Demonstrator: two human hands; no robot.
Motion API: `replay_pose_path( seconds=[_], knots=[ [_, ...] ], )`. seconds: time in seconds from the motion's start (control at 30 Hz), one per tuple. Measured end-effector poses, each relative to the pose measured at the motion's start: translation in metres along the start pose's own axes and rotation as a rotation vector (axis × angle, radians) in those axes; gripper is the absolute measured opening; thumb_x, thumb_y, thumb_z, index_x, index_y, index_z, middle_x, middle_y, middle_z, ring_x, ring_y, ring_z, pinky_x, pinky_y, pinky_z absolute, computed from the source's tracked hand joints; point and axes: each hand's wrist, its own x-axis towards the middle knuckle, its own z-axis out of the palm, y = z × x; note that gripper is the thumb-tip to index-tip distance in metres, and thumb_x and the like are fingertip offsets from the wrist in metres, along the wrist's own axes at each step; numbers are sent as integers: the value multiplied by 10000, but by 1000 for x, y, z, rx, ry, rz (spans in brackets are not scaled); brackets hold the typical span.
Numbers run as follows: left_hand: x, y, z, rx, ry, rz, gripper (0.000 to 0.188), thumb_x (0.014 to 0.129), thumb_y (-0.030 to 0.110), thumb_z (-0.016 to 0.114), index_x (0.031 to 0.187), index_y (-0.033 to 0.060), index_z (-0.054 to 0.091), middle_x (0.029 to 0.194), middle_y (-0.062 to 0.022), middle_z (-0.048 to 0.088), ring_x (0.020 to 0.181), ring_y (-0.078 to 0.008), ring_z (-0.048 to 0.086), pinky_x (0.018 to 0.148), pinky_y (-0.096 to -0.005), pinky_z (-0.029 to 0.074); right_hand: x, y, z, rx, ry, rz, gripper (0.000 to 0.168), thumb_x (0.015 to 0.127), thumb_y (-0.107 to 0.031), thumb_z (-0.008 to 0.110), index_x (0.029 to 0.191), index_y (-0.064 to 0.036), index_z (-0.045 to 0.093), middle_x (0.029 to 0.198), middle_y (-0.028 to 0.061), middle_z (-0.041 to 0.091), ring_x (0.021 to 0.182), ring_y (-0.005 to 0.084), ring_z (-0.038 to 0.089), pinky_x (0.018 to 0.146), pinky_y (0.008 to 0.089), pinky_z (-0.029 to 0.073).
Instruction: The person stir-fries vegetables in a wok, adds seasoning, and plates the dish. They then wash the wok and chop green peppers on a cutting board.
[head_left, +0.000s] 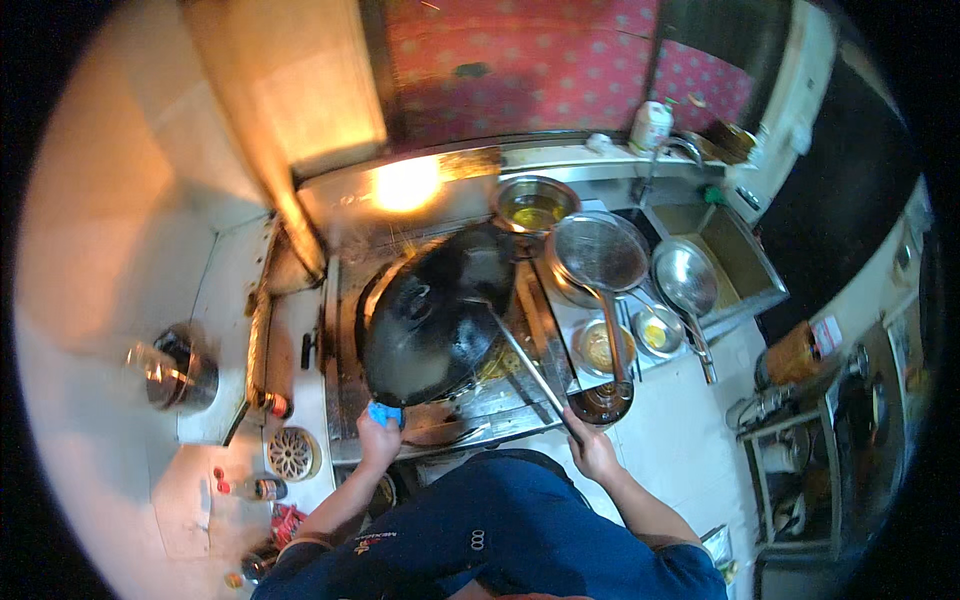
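Note:
A large black wok (420, 352) is tilted over the stove (540, 330), its dark inside partly blurred. My left hand (379, 444) grips its near left rim through a folded blue cloth (385, 414). In my right hand (594, 454) is the dark grip of a long-handled cooking utensil (529, 364). Its metal shaft reaches up and left into the wok; the head is too dark to make out. Behind the wok, a bright orange glow (406, 184) lights the metal splashback.
A metal pot of yellowish liquid (536, 206) stands behind right. Nearby are a strainer (600, 251) resting over a pot, a metal ladle (684, 277) by the sink (724, 247), and small bowls (658, 330). Bottles (266, 489) and a round trivet (291, 454) lie left.

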Motion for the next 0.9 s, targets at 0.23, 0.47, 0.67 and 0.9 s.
replay_pose_path(
  seconds=[0.23,0.47,0.67,0.9],
  knots=[
    [46,39,36,-656,-109,-430,248,830,-94,392,904,-3,611,778,-132,672,623,-260,674,526,-407,555,69,-60,-1,843,-359,397,673,922,-60,593,1531,-57,308,906,99,669,564,143,578,513,281,520],
    [86,-6,74,-1120,-369,-1019,397,979,142,320,1230,-41,568,1217,-204,640,1098,-363,631,935,-492,537,165,-116,48,1367,-340,439,520,924,-45,587,1405,-25,392,846,108,651,625,157,624,464,287,503],
    [88,-20,101,-1063,-200,-979,306,932,129,410,1140,-10,585,1153,-169,657,1030,-356,654,913,-513,543,150,-91,61,1469,-313,520,661,938,-101,625,1511,-30,303,1169,162,627,875,230,704,678,334,615],
    [93,-55,95,-1075,-201,-1002,227,880,93,498,1064,14,606,1040,-141,693,911,-331,691,827,-483,581,57,24,44,1485,-88,664,305,983,-177,579,1231,0,555,1092,138,668,908,239,690,750,336,594]
  ],
)
